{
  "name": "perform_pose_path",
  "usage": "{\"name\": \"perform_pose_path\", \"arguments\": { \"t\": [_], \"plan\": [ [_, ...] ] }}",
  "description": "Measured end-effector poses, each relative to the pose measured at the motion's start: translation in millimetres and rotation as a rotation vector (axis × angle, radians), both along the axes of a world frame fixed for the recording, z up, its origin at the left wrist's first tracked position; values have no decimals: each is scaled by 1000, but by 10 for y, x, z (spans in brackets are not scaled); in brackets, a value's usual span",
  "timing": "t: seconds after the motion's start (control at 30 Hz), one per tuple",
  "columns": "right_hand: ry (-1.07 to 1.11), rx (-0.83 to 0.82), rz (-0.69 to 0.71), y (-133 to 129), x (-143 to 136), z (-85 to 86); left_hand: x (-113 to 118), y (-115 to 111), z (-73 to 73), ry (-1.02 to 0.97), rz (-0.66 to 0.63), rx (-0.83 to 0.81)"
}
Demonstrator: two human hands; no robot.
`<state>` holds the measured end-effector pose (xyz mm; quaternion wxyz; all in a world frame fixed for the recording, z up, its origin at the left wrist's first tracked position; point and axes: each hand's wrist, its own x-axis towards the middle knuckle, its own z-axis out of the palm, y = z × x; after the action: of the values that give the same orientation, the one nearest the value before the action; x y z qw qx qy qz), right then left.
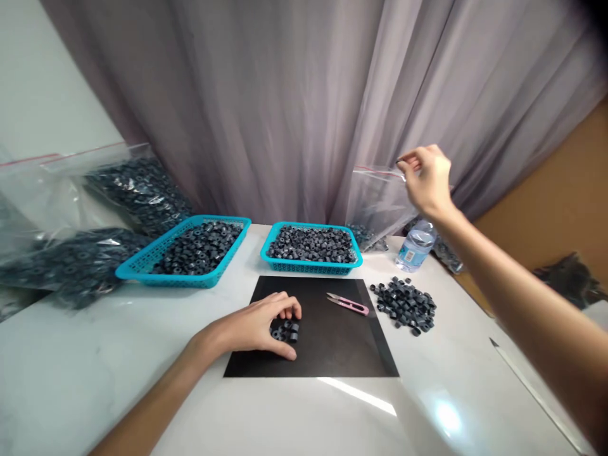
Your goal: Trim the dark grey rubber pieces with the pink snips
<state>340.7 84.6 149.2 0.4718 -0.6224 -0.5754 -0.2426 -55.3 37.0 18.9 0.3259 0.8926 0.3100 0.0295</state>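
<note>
My left hand (pixel 266 323) rests on the black mat (pixel 332 358), thumb and fingers apart and curved around a small cluster of dark ring-shaped pieces (pixel 289 332). My right hand (pixel 427 177) is raised above the zip bag (pixel 375 202) at the back right. Its fingertips are pinched together, with a tiny dark bit at their tips too small to name. On the mat's upper right lie pink thread snips (pixel 349 304). A loose pile of the same dark pieces (pixel 408 305) sits on the table just right of the mat.
Two blue baskets (pixel 228 253) (pixel 311 268) full of dark pieces stand behind the mat. Large plastic bags of pieces (pixel 95 253) crowd the left. A water bottle (pixel 416 246) stands at the back right, beneath my right forearm. Grey curtains (pixel 266 114) hang behind the table.
</note>
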Motion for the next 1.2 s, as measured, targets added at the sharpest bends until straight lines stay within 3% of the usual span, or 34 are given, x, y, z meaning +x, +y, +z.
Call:
{"name": "perform_pose_path", "arguments": {
  "t": [0.07, 0.13, 0.23, 0.37, 0.53, 0.63, 0.7, 0.77, 0.83, 0.93, 1.03, 1.1, 1.2],
  "plan": [
    [33, -171, -10, 112, 174, 181, 3, -8, -3, -29, -22, 1],
    [67, -318, -5, 163, 285, 252, 1, -7, -8, -57, -39, -1],
    [93, -473, -9, 186, 390, 266, -6, 1, -17, -76, -50, 7],
    [55, -564, -46, 235, 466, 262, 1, 0, -10, -63, -63, 34],
    [-47, -495, -137, 221, 348, 149, 32, -25, 9, -56, -68, 41],
    [-188, -269, -283, -14, 69, 13, 45, -34, -7, -77, -78, 41],
    [-393, -12, -307, -277, -219, -146, 50, -33, -29, -92, -78, 41],
    [-474, 172, -236, -587, -573, -413, 53, -26, -57, -113, -76, 40],
    [-452, 220, -26, -896, -954, -795, 56, -14, -88, -143, -80, 38],
    [-346, -85, 454, -1264, -1452, -1437, 64, 5, -134, -173, -91, 32],
    [-157, -383, 712, -1454, -1729, -1881, 78, 14, -154, -183, -80, 20],
    [-52, -480, 785, -1491, -1781, -2005, 84, 15, -144, -189, -70, 8],
    [73, -528, 821, -1481, -1755, -2026, 72, 22, -95, -203, -60, -5]
  ]
}}
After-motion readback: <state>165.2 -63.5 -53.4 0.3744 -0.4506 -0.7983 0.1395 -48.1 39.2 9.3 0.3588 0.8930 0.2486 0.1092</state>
